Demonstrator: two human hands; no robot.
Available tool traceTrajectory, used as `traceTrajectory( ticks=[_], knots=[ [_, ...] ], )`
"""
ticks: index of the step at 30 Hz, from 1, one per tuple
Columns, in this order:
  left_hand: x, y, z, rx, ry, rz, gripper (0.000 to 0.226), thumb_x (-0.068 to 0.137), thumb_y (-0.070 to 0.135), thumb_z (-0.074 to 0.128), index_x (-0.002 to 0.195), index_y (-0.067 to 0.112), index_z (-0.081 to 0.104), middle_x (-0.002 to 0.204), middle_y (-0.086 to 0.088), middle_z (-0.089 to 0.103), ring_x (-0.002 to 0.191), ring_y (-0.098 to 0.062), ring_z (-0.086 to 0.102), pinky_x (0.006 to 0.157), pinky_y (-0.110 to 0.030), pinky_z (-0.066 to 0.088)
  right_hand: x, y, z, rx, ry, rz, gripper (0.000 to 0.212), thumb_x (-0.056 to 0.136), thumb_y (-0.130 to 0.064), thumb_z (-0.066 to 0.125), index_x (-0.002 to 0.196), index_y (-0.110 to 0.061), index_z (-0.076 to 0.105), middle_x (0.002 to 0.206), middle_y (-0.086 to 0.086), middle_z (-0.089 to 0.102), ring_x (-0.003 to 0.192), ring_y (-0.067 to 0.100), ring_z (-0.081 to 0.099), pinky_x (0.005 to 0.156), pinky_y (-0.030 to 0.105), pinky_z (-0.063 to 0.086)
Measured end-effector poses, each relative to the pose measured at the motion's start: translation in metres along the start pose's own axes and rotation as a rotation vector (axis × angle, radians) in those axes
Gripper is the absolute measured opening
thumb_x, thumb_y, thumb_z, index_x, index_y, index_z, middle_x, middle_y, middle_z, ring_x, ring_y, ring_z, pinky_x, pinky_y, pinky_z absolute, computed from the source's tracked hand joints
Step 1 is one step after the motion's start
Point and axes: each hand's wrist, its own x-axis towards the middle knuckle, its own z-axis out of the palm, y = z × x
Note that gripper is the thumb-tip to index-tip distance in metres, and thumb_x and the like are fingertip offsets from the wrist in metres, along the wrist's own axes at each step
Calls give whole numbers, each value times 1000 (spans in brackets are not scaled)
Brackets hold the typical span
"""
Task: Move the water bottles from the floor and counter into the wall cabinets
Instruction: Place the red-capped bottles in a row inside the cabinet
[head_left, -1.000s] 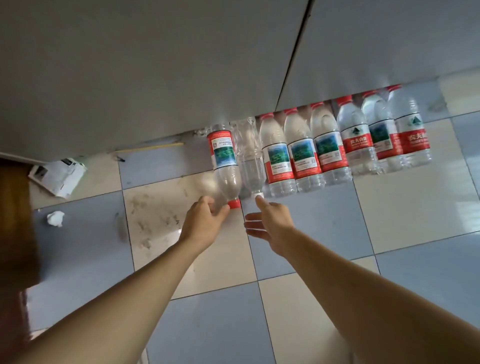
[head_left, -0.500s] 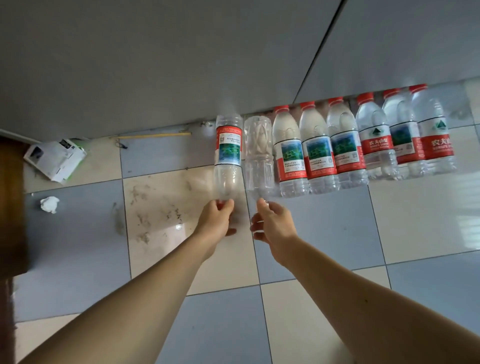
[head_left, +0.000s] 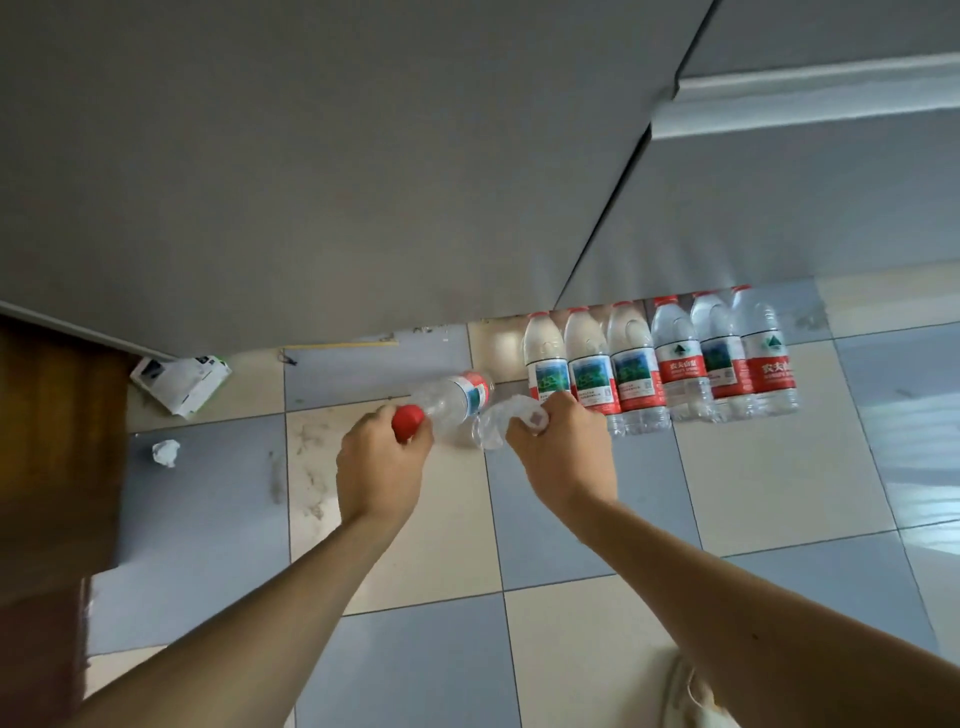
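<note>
Two bottles lifted off floor: left hand (head_left: 382, 457) grips red-capped clear plastic bottle (head_left: 451, 401) at neck, long axis tilted away toward cabinet base; right hand (head_left: 563, 447) clutches crumpled label-less clear bottle (head_left: 501, 422). Six upright labelled bottles (head_left: 660, 364) remain on tiled floor (head_left: 753, 467), nearer right hand.

The tops of the bottles (head_left: 660, 364) in the row hide under the cabinet (head_left: 363, 182). The right hand (head_left: 563, 452) covers part of a clear bottle (head_left: 498, 421).
</note>
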Motion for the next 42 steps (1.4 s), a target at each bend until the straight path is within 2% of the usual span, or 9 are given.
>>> traceTrajectory(
  ticks=[4, 12, 17, 21, 24, 29, 35, 38, 42],
  knots=[
    [3, 14, -4, 155, -88, 257, 23, 90, 31, 71, 105, 13, 70, 97, 0, 59, 96, -24, 55, 70, -37, 49, -3, -3, 5, -67, -38, -122, 22, 88, -27, 66, 101, -9, 64, 87, 9, 68, 79, 29, 61, 64, 35, 48],
    [-16, -7, 1, 59, -121, 339, 26, 90, 29, 69, 113, 18, 65, 110, 0, 56, 107, -24, 53, 79, -45, 53, -11, 20, 23, 45, -4, -122, 28, 90, -28, 69, 111, -12, 59, 89, 8, 68, 85, 30, 63, 74, 45, 55],
    [-14, -22, 3, -74, -130, 270, 35, 85, 29, 76, 115, 19, 62, 117, 1, 51, 111, -22, 52, 85, -44, 52, -10, 33, 27, 78, -14, -77, 43, 86, -36, 74, 120, -22, 52, 98, 1, 64, 89, 25, 61, 78, 46, 55],
    [-11, -39, 19, -145, -190, 134, 63, 72, 33, 88, 124, 27, 53, 122, 8, 45, 116, -20, 47, 95, -33, 46, -4, 59, 39, 151, -85, 38, 69, 77, -34, 86, 131, -23, 44, 118, -1, 52, 97, 18, 60, 85, 36, 54],
    [-2, -58, 47, -210, -260, -45, 77, 65, 27, 93, 131, 21, 54, 132, -1, 52, 123, -26, 49, 105, -44, 44, 5, 78, 60, 261, -122, 93, 81, 74, -29, 89, 140, -24, 41, 128, 1, 47, 96, 15, 60, 81, 26, 51],
    [7, -80, 86, -459, -300, -205, 78, 68, 21, 94, 135, 26, 54, 131, 0, 63, 123, -23, 59, 109, -47, 46, 21, 87, 100, 433, -62, 45, 82, 75, -21, 89, 144, -25, 44, 136, -2, 53, 114, 16, 57, 94, 29, 50],
    [9, -89, 99, -529, -235, -164, 61, 70, 17, 92, 124, 18, 64, 114, 4, 73, 108, -14, 69, 102, -39, 53, 33, 81, 129, 569, -9, 133, 67, 74, -19, 89, 132, -21, 54, 126, 3, 62, 117, 20, 59, 103, 42, 50],
    [8, -89, 95, -509, -227, -145, 58, 71, 19, 92, 123, 15, 65, 114, 1, 73, 109, -16, 68, 100, -40, 54, 31, 78, 129, 603, -7, 165, 57, 73, -15, 88, 123, -20, 60, 115, 0, 69, 109, 19, 64, 97, 42, 54],
    [0, -86, 76, -490, -229, -179, 58, 72, 21, 91, 123, 21, 64, 114, 9, 72, 111, -11, 66, 93, -27, 53, 13, 67, 117, 654, -13, 258, 45, 73, -13, 86, 108, -24, 62, 100, -7, 71, 94, 12, 67, 69, 23, 50]
  ],
)
